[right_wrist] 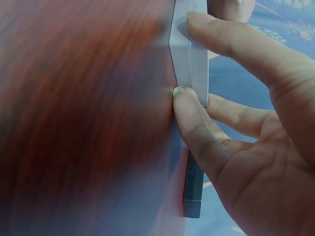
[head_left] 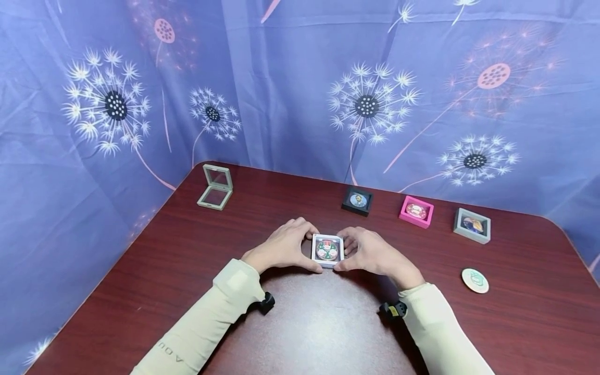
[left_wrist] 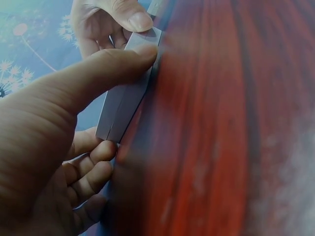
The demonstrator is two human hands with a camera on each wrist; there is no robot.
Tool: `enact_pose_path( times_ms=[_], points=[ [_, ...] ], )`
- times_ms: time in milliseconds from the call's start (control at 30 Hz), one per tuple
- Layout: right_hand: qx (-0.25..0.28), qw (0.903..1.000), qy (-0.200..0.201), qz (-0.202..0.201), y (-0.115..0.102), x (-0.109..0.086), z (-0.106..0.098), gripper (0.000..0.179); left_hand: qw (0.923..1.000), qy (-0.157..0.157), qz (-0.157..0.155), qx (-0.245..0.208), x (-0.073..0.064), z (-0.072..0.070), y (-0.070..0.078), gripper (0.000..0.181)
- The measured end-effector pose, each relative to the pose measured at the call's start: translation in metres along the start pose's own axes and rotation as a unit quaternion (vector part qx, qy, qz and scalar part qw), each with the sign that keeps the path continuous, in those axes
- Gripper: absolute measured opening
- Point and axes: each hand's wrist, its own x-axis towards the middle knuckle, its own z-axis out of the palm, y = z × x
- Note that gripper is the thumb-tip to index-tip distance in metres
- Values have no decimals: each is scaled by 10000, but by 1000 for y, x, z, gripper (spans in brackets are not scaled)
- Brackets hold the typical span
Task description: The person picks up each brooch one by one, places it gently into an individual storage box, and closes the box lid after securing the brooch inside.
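A small white display case [head_left: 327,264] with a clear window stands in front of me on the table, a round red, green and pink medallion [head_left: 327,250] showing inside it. My left hand [head_left: 287,245] grips the case's left side between thumb and fingers. Its right side is pinched by my right hand [head_left: 370,253]. In the left wrist view, the thumb presses the front edge of the grey-white case [left_wrist: 123,101], and a fine seam runs along that edge. The right wrist view has the thumb on the case's front face [right_wrist: 198,64] and fingertips at its corner.
At the back left an empty pale green case [head_left: 216,194] sits with its lid raised. Black [head_left: 357,201], pink [head_left: 416,211] and grey [head_left: 472,225] cases, each with a round piece inside, line the back right. A loose cream disc [head_left: 475,280] with a green design lies nearer.
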Motion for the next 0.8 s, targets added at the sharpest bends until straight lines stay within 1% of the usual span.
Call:
enact_pose_path(
  times_ms=[100,200,333,467,600,800],
  points=[
    [-63,10000,-9,-4,0,1,1,64,9999,16,-10,-122,-1,-1,-3,80],
    [-81,10000,-18,9,0,1,1,65,9992,46,-67,-402,-2,-3,-5,82],
    [-72,10000,-31,14,-2,0,0,65,9979,191,-177,-596,-4,-9,-7,82],
    [-73,10000,-57,19,-3,0,-1,64,9981,331,-283,-446,-6,-16,-14,85],
    [-122,9999,-69,78,-2,-1,-3,65,9981,429,-353,-264,-7,-22,-23,87],
    [-224,9995,4,225,5,-3,-7,66,9965,524,-577,-291,-13,-33,-34,87]
  ],
)
